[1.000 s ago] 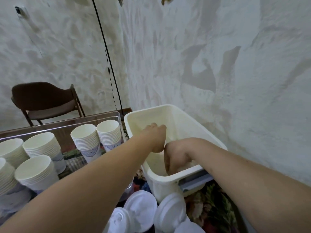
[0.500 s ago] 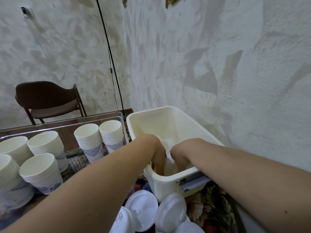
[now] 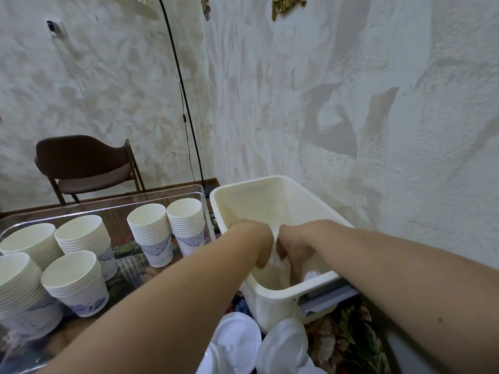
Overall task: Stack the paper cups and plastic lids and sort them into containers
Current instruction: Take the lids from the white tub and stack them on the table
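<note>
Both my hands reach down into a cream plastic bin (image 3: 259, 186) at the right. My left hand (image 3: 256, 238) and my right hand (image 3: 294, 245) sit side by side with fingers curled round a stack of translucent plastic lids (image 3: 276, 261) near the bin's near end. The fingertips are hidden below the lids. Several stacks of white paper cups with blue prints (image 3: 151, 233) stand in a clear container (image 3: 199, 188) to the left. More white lids (image 3: 237, 341) lie on the table near the bottom edge.
The bin stands close against a rough white wall on the right and has a grey handle (image 3: 326, 295) at its near end. A patterned cloth (image 3: 348, 336) covers the table. A brown chair (image 3: 86, 163) and a black lamp pole (image 3: 186, 103) stand behind.
My left hand dropped from the bin's left rim down into the bin beside my right hand. Both hands now hold the lid stack low inside.
</note>
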